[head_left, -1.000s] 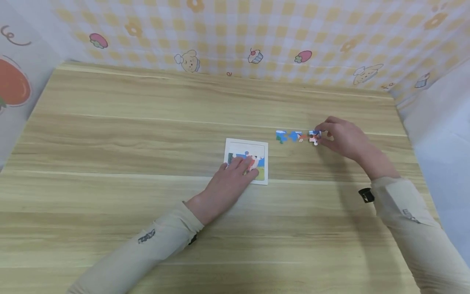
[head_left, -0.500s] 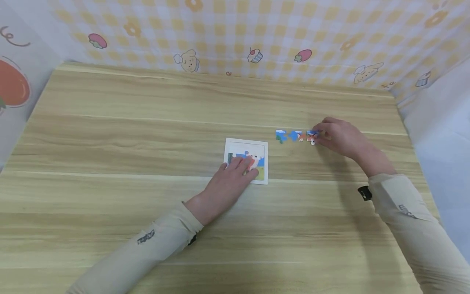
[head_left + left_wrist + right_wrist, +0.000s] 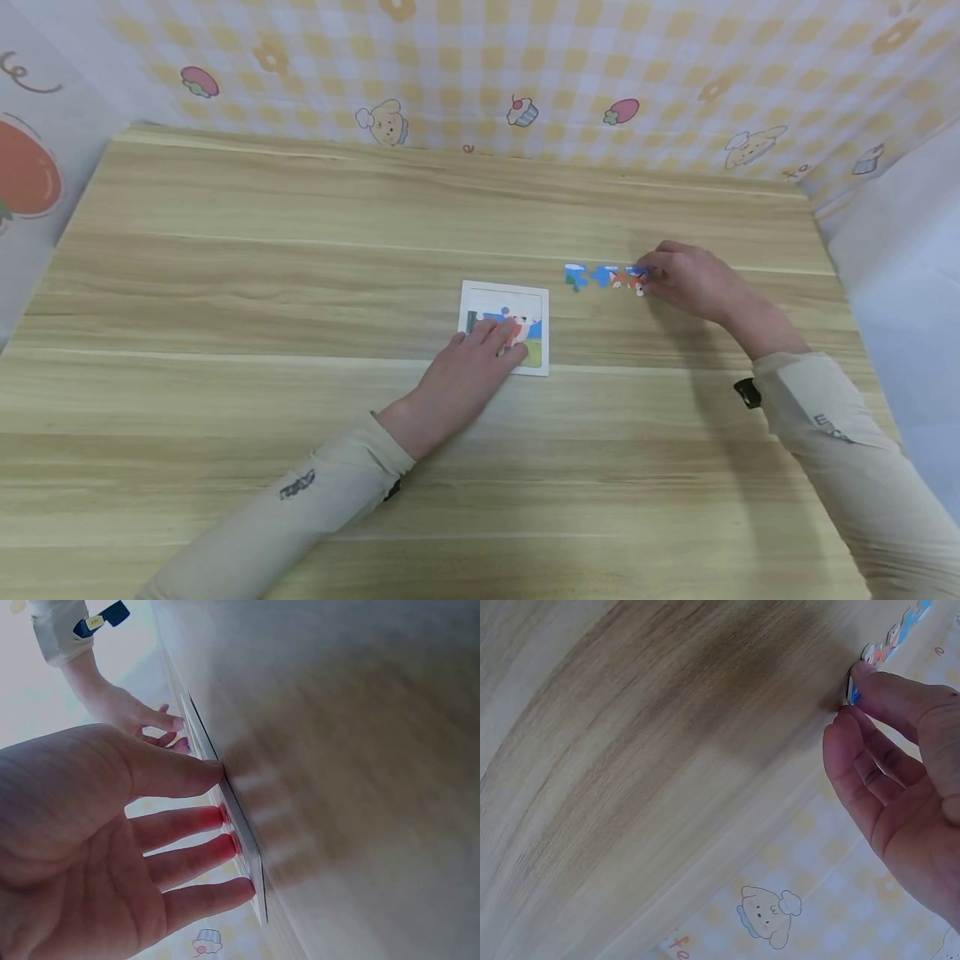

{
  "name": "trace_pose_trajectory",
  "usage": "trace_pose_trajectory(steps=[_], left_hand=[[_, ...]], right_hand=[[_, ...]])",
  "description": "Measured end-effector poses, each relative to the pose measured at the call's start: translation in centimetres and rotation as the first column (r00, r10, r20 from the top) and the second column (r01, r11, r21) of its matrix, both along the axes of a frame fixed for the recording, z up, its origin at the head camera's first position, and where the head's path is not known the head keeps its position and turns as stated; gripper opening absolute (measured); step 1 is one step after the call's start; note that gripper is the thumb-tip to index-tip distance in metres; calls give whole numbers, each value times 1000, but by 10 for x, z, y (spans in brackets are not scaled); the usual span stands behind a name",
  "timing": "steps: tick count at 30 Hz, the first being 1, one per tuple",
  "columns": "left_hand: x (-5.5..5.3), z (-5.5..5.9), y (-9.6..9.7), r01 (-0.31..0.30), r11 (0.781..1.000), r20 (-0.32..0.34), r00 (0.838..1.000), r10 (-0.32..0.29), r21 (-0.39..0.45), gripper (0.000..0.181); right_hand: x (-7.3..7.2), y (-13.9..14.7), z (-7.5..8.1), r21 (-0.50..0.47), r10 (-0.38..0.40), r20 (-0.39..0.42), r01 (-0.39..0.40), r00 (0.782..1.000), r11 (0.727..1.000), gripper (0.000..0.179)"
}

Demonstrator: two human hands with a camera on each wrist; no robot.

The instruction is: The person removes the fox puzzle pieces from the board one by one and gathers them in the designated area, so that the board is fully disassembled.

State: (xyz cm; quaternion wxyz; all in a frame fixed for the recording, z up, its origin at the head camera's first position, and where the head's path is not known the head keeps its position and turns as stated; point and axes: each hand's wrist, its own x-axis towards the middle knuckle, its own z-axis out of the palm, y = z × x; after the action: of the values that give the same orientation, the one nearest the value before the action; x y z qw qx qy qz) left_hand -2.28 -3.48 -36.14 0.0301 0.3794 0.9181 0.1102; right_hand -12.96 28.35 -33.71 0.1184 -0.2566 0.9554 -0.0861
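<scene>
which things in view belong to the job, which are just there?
Job:
- puzzle tray, partly filled, left grip on it
- blue-green piece
- middle piece
- fox piece, pinched by right grip

Just there:
- wooden table
- checked backdrop
- black wrist device

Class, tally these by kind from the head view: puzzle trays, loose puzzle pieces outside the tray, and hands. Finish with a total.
Puzzle tray: 1
Loose puzzle pieces: 3
Hands: 2 (left hand, right hand)
Total: 6
</scene>
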Motion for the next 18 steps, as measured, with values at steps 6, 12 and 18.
trace_pose_trajectory(steps=[6, 12, 18], left_hand=[[-1, 1, -1, 11, 1000, 42, 999, -12, 15, 31], [-2, -1, -4, 39, 998, -11, 999, -39, 51, 27], [-2, -2, -5, 55, 998, -21, 998, -54, 44, 33]], right_hand=[[-1, -1, 0, 8, -21, 21, 20, 1000, 1000, 31], [-1, -1, -1, -3, -37, 27, 37, 999, 999, 31], [0, -1, -1, -27, -39, 23, 39, 999, 999, 31]])
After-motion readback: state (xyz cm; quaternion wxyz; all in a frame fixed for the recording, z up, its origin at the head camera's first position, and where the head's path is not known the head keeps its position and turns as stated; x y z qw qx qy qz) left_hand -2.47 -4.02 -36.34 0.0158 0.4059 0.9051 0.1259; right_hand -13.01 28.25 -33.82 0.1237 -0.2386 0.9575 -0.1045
